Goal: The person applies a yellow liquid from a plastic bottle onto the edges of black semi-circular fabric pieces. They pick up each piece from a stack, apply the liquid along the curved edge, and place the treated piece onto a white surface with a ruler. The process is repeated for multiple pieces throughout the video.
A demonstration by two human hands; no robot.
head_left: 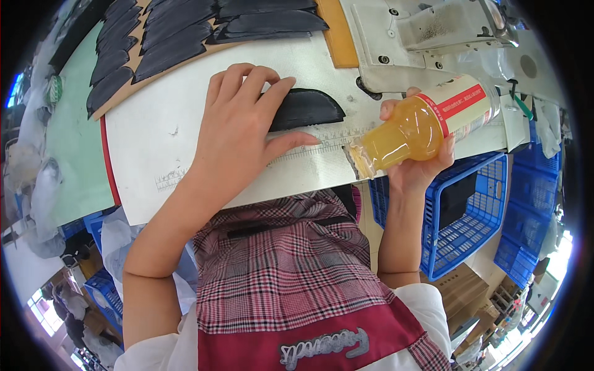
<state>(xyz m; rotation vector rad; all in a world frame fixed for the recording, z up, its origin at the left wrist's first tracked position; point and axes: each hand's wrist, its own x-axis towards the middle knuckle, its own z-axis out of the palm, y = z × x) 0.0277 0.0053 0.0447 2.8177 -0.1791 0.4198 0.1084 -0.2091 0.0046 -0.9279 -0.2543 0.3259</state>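
Observation:
A curved black piece [306,110], flat along its lower edge, lies on the white work surface [185,123]. Over its left end rests my left hand [244,117], fingers apart, the thumb stretched out below the piece; the hand hides part of it, so I cannot tell how firmly it touches. My right hand [416,172] is wrapped round a glass bottle [417,123] of yellow liquid with a cream and red label. The bottle is tilted, its crusted mouth pointing down and left, to the right of the black piece and above the surface's near edge.
Rows of similar black pieces [176,40] lie on a brown board [133,59] at the far left. A machine [427,37] stands at the far right, beside a wooden strip [337,34]. Below the right edge is a blue basket [464,229]; a green surface [80,136] adjoins on the left.

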